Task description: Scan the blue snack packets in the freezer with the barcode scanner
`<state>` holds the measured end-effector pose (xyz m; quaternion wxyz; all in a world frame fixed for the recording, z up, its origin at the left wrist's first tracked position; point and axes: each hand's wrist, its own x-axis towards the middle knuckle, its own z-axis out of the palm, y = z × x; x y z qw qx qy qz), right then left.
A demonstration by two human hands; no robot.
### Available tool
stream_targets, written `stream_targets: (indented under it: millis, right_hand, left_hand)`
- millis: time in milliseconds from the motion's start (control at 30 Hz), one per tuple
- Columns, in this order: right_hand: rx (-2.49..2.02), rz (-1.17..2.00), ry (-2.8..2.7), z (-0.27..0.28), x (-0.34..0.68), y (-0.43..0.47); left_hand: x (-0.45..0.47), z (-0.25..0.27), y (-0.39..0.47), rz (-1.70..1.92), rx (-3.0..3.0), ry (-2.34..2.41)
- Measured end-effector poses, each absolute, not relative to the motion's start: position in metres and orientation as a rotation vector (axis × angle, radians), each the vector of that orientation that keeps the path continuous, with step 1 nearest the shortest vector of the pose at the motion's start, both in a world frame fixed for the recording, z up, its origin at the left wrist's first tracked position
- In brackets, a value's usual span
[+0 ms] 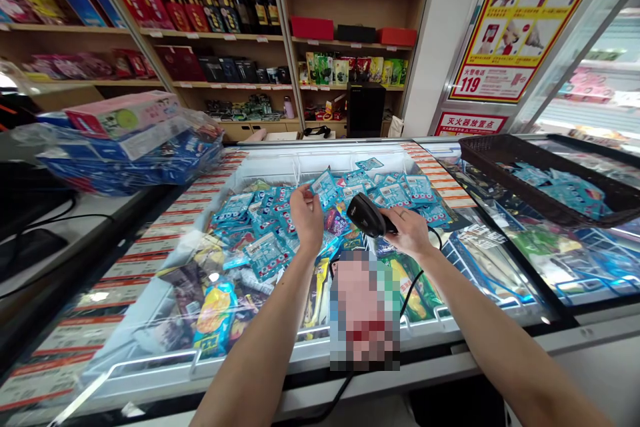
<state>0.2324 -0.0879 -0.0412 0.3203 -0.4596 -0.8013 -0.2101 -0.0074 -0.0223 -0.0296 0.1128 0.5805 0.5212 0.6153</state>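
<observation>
My left hand [307,217] pinches a small light-blue packet [326,189] by its edge, with the printed side facing up. Close to its right, my right hand [409,232] is wrapped round a black barcode scanner [369,215], whose head points toward the packet. A black cable [411,293] runs down from the scanner. Many similar blue packets [267,252] lie spread on the glass top of a chest freezer [150,340], around both hands. Frozen goods in bright wrappers [216,313] show through the glass. A blurred-out patch [365,310] hides something at the near edge.
A brown basket [530,190] with more blue packets stands on the right. Plastic-wrapped boxes [130,140] are stacked at the left, near black cables [65,217]. Behind the freezer rise shelves [215,33] of boxes and bottles. A red and yellow poster [530,20] hangs at the right.
</observation>
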Motion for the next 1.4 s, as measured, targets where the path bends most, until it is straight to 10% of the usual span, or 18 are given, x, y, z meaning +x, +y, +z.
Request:
stream_targets:
  millis: [533,1400]
  right_hand:
    - [-1.188,-0.547,-2.089,-0.039,0.234,-0.088]
    - [-1.23,-0.514,-2.068,-0.039,0.237,-0.086]
  left_hand:
    - [-0.007,-0.032,-0.033,1.066,2.614,1.701]
    - [-0.068,-0.03,-0.005,0.853,2.664,1.877]
